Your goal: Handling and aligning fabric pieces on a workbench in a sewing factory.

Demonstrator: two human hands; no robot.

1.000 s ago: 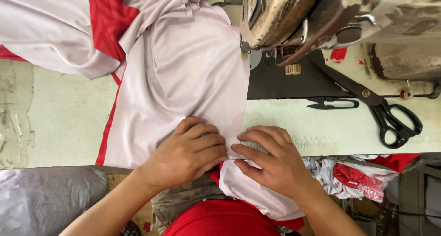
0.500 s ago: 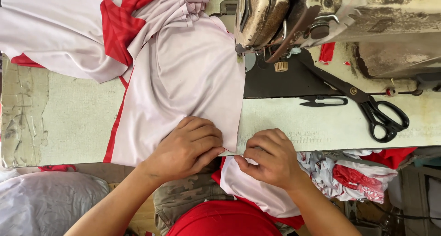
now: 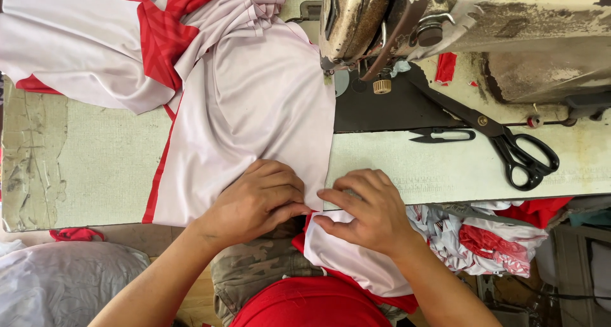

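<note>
A white garment with red trim (image 3: pixel 248 111) lies spread over the sewing table (image 3: pixel 95 161), running up under the head of an old sewing machine (image 3: pixel 382 21). My left hand (image 3: pixel 258 200) presses flat on the fabric at the table's near edge. My right hand (image 3: pixel 366 209) pinches the same fabric's edge just beside it, fingertips almost touching the left thumb. A fold of the white and red cloth hangs off the table below my right hand onto my lap.
Large black scissors (image 3: pixel 509 142) lie on the table to the right, with small black thread snips (image 3: pixel 442 135) beside them. A heap of white and red cloth pieces (image 3: pixel 484 238) sits at lower right. A grey bag (image 3: pixel 63 282) lies at lower left.
Both hands have stayed on the fabric's near edge, with the fingertips drawing closer together. The view has shifted slightly, showing more of the machine head.
</note>
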